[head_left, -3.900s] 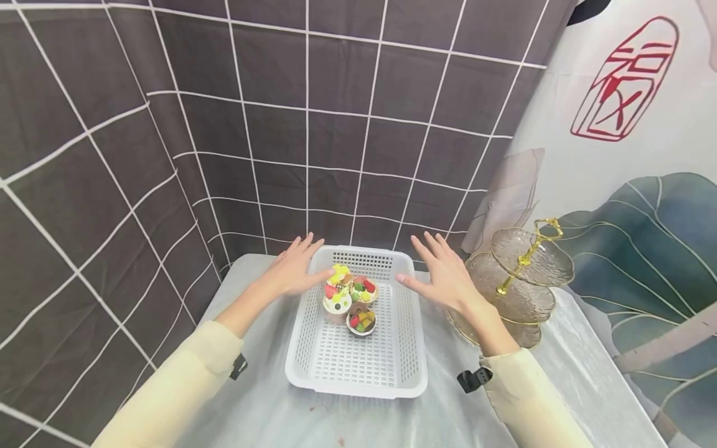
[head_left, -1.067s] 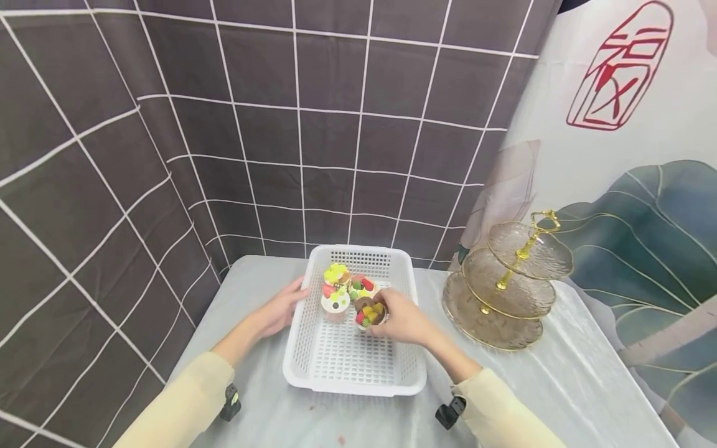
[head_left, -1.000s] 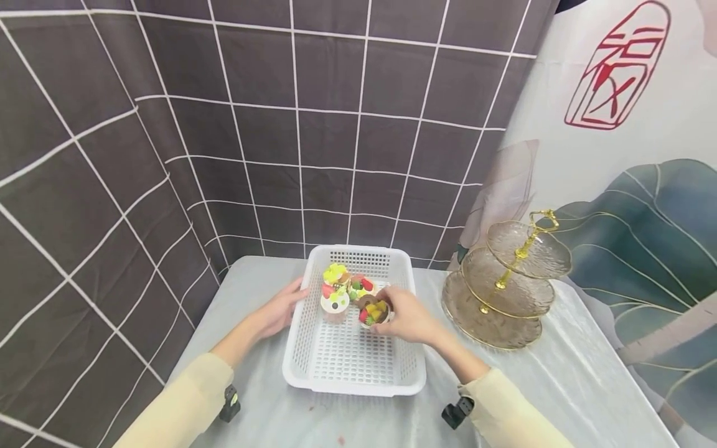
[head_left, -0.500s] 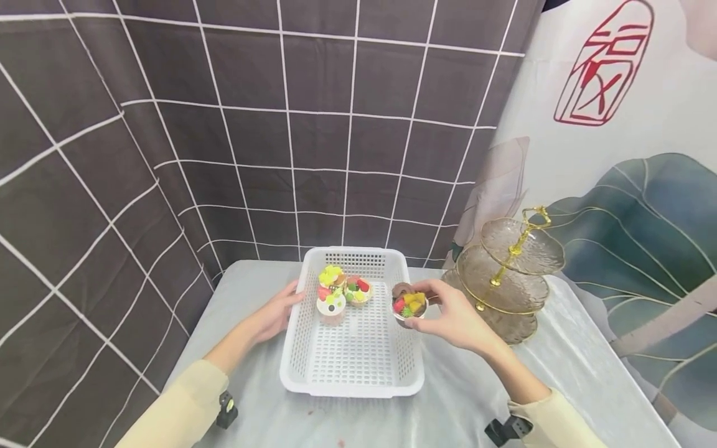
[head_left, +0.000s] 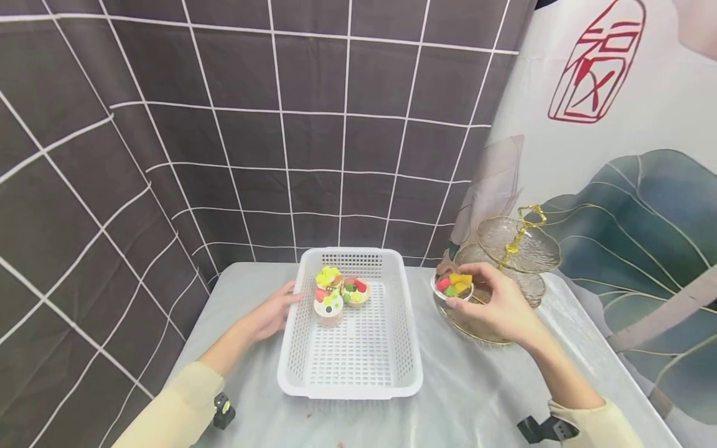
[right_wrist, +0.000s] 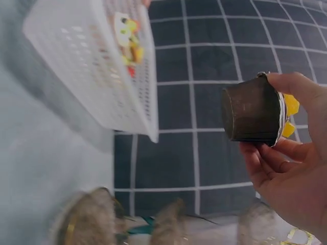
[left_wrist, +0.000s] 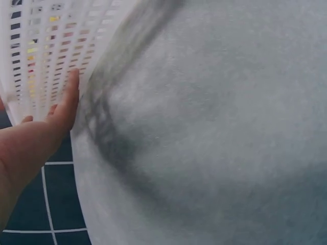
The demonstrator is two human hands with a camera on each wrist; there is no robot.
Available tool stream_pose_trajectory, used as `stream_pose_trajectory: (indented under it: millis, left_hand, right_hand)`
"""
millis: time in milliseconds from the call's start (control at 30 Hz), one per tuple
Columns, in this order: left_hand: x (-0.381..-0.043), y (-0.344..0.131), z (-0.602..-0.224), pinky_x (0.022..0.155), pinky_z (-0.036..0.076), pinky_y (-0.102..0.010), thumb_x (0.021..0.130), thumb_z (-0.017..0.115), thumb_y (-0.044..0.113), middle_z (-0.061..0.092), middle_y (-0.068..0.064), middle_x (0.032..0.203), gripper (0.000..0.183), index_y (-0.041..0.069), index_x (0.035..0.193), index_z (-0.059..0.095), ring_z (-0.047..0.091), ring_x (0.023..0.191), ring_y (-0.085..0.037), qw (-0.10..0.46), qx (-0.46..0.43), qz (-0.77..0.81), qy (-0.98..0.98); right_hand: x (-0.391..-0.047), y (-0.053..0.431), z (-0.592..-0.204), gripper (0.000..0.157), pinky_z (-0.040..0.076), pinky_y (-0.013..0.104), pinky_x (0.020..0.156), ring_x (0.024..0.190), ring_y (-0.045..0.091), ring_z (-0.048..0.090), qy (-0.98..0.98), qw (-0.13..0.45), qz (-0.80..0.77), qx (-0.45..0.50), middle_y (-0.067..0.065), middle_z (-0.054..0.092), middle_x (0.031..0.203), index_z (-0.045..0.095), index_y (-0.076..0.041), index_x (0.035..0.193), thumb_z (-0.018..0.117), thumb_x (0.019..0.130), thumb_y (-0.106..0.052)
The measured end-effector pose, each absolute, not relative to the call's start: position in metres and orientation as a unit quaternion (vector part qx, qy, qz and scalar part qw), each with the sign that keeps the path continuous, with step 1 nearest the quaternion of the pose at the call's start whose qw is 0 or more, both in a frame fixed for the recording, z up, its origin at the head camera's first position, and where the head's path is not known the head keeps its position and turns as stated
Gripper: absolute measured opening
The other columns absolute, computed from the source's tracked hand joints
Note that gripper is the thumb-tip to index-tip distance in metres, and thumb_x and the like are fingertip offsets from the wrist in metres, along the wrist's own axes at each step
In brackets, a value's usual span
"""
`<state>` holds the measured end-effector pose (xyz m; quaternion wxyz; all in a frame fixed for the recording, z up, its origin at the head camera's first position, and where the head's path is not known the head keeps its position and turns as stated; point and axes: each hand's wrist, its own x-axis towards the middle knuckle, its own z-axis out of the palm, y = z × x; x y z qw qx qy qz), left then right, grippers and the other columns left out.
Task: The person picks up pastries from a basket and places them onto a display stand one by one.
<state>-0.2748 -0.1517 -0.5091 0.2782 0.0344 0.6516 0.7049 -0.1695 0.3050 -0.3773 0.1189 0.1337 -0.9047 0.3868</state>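
My right hand [head_left: 498, 305] pinches a cupcake [head_left: 452, 286] by its rim, between thumb and fingers. The cupcake has a dark brown cup and red, yellow and green fruit on top. It hangs in front of the tiered stand's left edge; in the right wrist view its brown cup [right_wrist: 253, 112] lies sideways. My left hand [head_left: 271, 316] holds the left side of a white perforated basket [head_left: 350, 393], with its fingers [left_wrist: 66, 104] along the outer wall. Inside the basket, a white-topped cupcake [head_left: 328, 308], a yellow-topped one [head_left: 328, 277] and a fruit-topped one [head_left: 356, 291] cluster at the left.
A three-tier glass stand [head_left: 523, 249] with gold rims and a gold handle [head_left: 531, 216] stands at the right of the table. The table [head_left: 448, 386] has a pale grey cloth. Dark grid-patterned fabric [head_left: 313, 143] hangs behind and at the left.
Both hands came down from spread above the basket. My right hand took the chocolate fruit cupcake, lifted it out and carried it right towards the stand. My left hand stays at the basket's side.
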Motion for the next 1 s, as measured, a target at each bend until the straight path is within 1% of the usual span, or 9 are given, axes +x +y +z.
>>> stream_pose_trajectory:
  millis: [100,167,267,367,467,600,800,900,1000]
  left_hand:
    - [-0.274,-0.153,-0.506,0.110,0.051,-0.061,0.113,0.045,0.023,0.033,-0.025,0.167,0.065,0.018,0.170,0.014,0.044,0.147,-0.047,0.279,0.027,0.704,0.653]
    - [-0.274,-0.154,-0.504,0.110,0.051,-0.061,0.113,0.045,0.022,0.034,-0.025,0.167,0.065,0.017,0.170,0.016,0.044,0.147,-0.047,0.279,0.026,0.704,0.652]
    - [-0.273,-0.155,-0.501,0.109,0.051,-0.062,0.113,0.045,0.023,0.033,-0.025,0.167,0.064,0.016,0.170,0.016,0.043,0.148,-0.048,0.282,0.026,0.703,0.653]
    - [-0.272,-0.156,-0.500,0.109,0.051,-0.063,0.114,0.044,0.024,0.030,-0.026,0.168,0.065,0.015,0.171,0.014,0.041,0.148,-0.049,0.288,0.034,0.700,0.653]
    - [-0.272,-0.158,-0.500,0.110,0.051,-0.062,0.115,0.044,0.025,0.028,-0.025,0.169,0.065,0.015,0.171,0.013,0.041,0.149,-0.049,0.291,0.039,0.700,0.651]
    - [-0.273,-0.160,-0.502,0.110,0.051,-0.062,0.115,0.044,0.026,0.029,-0.025,0.169,0.065,0.015,0.171,0.013,0.041,0.148,-0.048,0.293,0.040,0.701,0.649]
    - [-0.273,-0.159,-0.503,0.110,0.051,-0.061,0.114,0.045,0.026,0.031,-0.025,0.168,0.065,0.015,0.170,0.015,0.041,0.148,-0.048,0.291,0.030,0.704,0.647]
    - [-0.272,-0.159,-0.504,0.110,0.051,-0.062,0.114,0.045,0.027,0.031,-0.026,0.168,0.066,0.015,0.170,0.014,0.041,0.149,-0.049,0.291,0.030,0.703,0.649]
    - [-0.273,-0.159,-0.505,0.110,0.051,-0.061,0.114,0.046,0.027,0.031,-0.025,0.168,0.065,0.016,0.170,0.016,0.040,0.149,-0.049,0.290,0.028,0.704,0.648]
  right_hand:
    - [-0.172,0.314,-0.364,0.057,0.049,0.008,0.092,0.114,0.036,0.071,-0.905,0.132,0.387,0.120,0.014,0.072,0.124,0.064,-0.003,0.135,0.090,0.087,-0.021]
    - [-0.174,0.322,-0.356,0.058,0.047,0.006,0.092,0.114,0.033,0.071,-0.906,0.142,0.383,0.111,0.014,0.072,0.124,0.063,-0.003,0.136,0.089,0.088,-0.022]
    - [-0.178,0.335,-0.348,0.057,0.047,0.005,0.090,0.108,0.012,0.070,-0.907,0.159,0.376,0.099,0.016,0.072,0.121,0.064,-0.003,0.136,0.089,0.088,-0.022]
    - [-0.182,0.347,-0.341,0.058,0.048,0.003,0.088,0.101,-0.007,0.062,-0.908,0.174,0.371,0.083,0.018,0.071,0.119,0.063,-0.002,0.137,0.088,0.089,-0.022]
    - [-0.185,0.358,-0.338,0.061,0.047,0.001,0.087,0.100,-0.013,0.056,-0.911,0.177,0.369,0.055,0.021,0.069,0.122,0.060,-0.001,0.140,0.086,0.092,-0.027]
    - [-0.190,0.368,-0.336,0.065,0.044,-0.002,0.085,0.100,-0.011,0.055,-0.909,0.180,0.377,0.018,0.022,0.067,0.126,0.057,0.000,0.145,0.083,0.095,-0.034]
    - [-0.199,0.376,-0.340,0.069,0.046,0.004,0.073,0.092,-0.005,0.057,-0.905,0.199,0.375,-0.031,0.021,0.066,0.126,0.057,0.000,0.146,0.081,0.095,-0.039]
    - [-0.202,0.377,-0.341,0.073,0.045,0.007,0.072,0.098,0.007,0.061,-0.911,0.196,0.360,-0.053,0.024,0.067,0.128,0.058,0.000,0.146,0.081,0.094,-0.045]
    - [-0.204,0.377,-0.343,0.077,0.044,0.011,0.073,0.107,0.025,0.065,-0.914,0.194,0.349,-0.070,0.027,0.067,0.129,0.057,0.002,0.146,0.080,0.094,-0.050]
